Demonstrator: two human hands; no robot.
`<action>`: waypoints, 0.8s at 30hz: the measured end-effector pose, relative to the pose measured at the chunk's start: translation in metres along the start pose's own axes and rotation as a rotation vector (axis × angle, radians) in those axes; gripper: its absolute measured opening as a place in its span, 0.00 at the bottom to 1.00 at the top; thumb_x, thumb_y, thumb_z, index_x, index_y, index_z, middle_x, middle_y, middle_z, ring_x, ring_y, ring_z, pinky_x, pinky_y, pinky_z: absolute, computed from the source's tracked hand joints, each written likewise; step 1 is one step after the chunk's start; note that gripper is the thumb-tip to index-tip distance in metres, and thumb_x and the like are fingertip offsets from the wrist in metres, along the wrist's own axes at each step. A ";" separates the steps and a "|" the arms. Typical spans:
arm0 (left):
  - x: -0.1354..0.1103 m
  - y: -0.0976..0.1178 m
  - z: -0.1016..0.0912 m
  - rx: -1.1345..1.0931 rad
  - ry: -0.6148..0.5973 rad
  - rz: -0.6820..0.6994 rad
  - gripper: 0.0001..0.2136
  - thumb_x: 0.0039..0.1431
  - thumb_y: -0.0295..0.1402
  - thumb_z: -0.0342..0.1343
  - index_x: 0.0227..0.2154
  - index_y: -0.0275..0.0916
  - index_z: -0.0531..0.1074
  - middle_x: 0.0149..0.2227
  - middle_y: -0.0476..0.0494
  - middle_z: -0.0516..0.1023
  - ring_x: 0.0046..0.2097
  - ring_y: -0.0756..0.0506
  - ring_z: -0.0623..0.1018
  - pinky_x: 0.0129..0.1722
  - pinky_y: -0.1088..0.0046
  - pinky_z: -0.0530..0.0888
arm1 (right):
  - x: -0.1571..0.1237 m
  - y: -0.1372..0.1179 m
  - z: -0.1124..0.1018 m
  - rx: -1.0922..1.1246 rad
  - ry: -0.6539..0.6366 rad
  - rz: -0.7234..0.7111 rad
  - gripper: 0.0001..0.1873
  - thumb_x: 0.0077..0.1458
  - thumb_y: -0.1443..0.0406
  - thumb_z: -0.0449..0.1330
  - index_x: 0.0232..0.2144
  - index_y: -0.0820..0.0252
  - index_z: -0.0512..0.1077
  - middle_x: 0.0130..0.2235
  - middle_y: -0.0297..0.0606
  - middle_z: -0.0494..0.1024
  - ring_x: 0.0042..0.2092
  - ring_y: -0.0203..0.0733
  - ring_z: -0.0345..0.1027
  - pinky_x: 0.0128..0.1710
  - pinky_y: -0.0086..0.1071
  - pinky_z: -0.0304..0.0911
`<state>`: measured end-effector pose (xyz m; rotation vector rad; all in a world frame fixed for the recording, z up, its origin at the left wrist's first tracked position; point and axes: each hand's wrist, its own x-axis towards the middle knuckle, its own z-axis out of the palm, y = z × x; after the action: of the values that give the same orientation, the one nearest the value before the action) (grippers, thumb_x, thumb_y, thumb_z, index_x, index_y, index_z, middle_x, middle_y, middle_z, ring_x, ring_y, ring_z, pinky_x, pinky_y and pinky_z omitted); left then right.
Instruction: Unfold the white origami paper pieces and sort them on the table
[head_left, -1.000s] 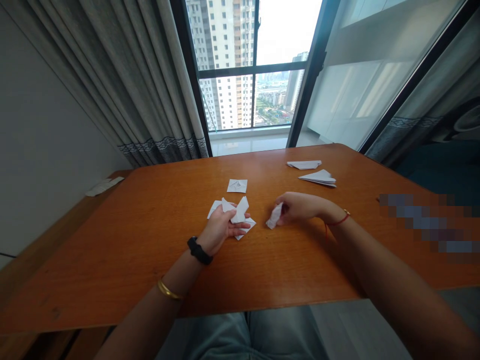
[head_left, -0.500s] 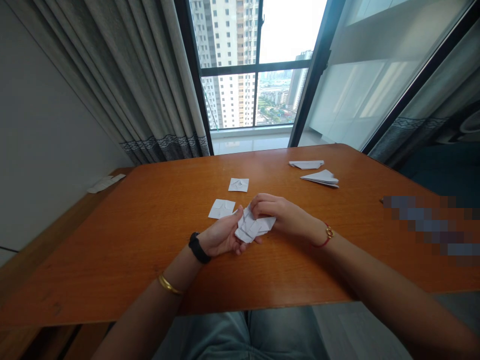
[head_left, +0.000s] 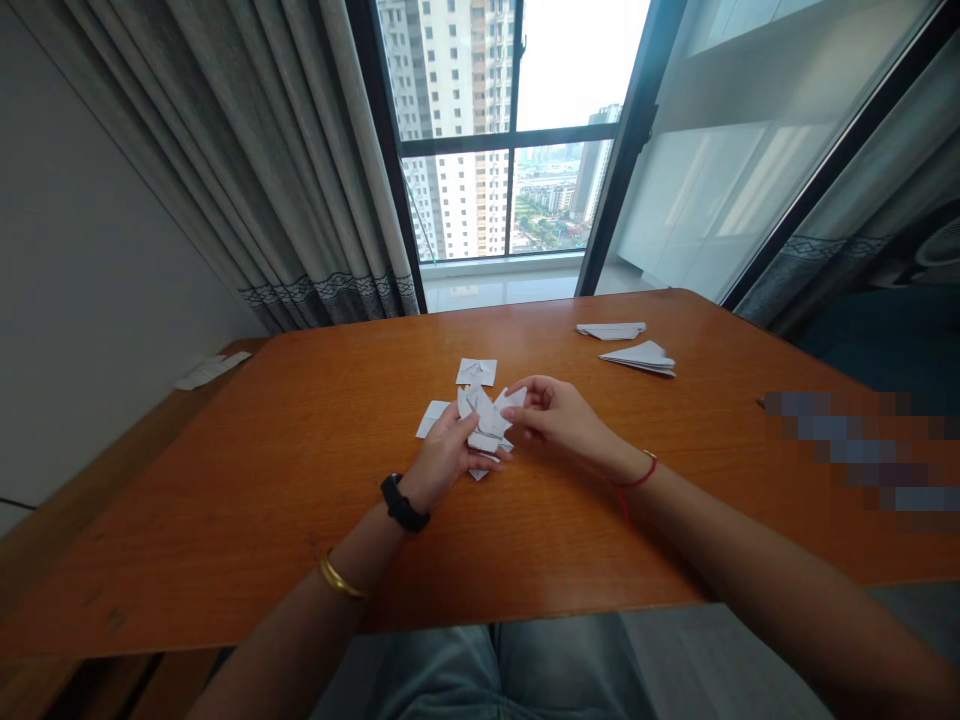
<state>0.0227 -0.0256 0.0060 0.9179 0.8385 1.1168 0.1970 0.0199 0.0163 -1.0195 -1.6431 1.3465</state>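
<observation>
My left hand (head_left: 444, 457) grips a folded white paper piece (head_left: 484, 420) with several pointed flaps, holding it just above the orange wooden table (head_left: 300, 500). My right hand (head_left: 559, 415) reaches in from the right, its fingertips pinching the paper's upper right point. A flat folded paper square (head_left: 476, 372) lies just beyond both hands. Another white paper (head_left: 431, 418) lies partly hidden under my left hand. Farther right, two folded paper pieces (head_left: 610, 330) (head_left: 637, 358) rest near the table's far edge.
A blurred patch (head_left: 855, 450) covers the table's right side. A white paper strip (head_left: 212, 370) lies on a low wooden ledge at the left. Curtains and a tall window stand beyond the table. My jeans show below its near edge.
My right hand has moved left from mid-table to the folded paper. That paper now sits higher in my left hand, with its points turned upward and outward.
</observation>
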 end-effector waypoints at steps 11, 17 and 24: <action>0.010 -0.006 -0.008 -0.021 0.148 0.197 0.17 0.53 0.35 0.61 0.45 0.36 0.69 0.45 0.41 0.77 0.44 0.46 0.77 0.45 0.71 0.72 | 0.009 0.006 -0.016 0.086 0.244 -0.049 0.19 0.43 0.52 0.67 0.28 0.61 0.68 0.22 0.31 0.71 0.22 0.32 0.64 0.21 0.27 0.62; 0.013 -0.013 -0.016 0.122 0.174 0.248 0.15 0.52 0.40 0.62 0.38 0.35 0.71 0.29 0.50 0.73 0.25 0.55 0.67 0.24 0.81 0.63 | 0.000 0.007 0.012 0.320 -0.047 -0.006 0.22 0.43 0.51 0.67 0.32 0.61 0.69 0.24 0.32 0.74 0.25 0.34 0.67 0.26 0.29 0.65; 0.013 -0.015 -0.011 0.233 0.228 0.318 0.17 0.52 0.40 0.60 0.40 0.35 0.69 0.34 0.47 0.73 0.30 0.53 0.70 0.28 0.79 0.67 | -0.003 0.013 0.020 0.197 -0.035 -0.093 0.20 0.48 0.52 0.64 0.37 0.59 0.69 0.31 0.34 0.75 0.29 0.36 0.66 0.28 0.30 0.63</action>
<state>0.0211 -0.0134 -0.0132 1.1609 1.0490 1.4396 0.1811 0.0106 0.0007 -0.7994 -1.5294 1.4385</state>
